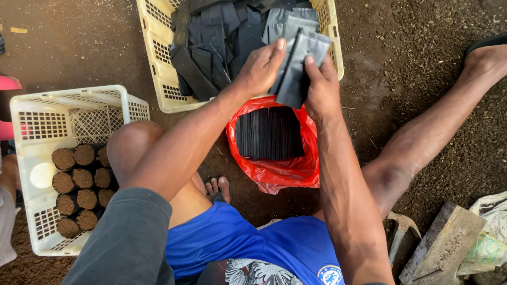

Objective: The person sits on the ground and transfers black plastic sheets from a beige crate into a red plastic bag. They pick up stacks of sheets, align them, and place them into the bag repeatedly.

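Dirt floor, both hands – left hand point(261, 70), right hand point(322, 90) – pinching black bag point(300, 64) between them

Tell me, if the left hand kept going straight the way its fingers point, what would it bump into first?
The left hand points up the picture, over the yellow basket. It would probably meet the pile of black bags inside first, though depth is hard to judge from above.

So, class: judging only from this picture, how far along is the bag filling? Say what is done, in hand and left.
Done: about ten soil-filled bags stand packed in the white basket, which still has room. In hand: the left hand and right hand together hold one empty black bag. Left: a thick stack of flat bags in the red plastic bag, plus loose ones in the yellow basket.
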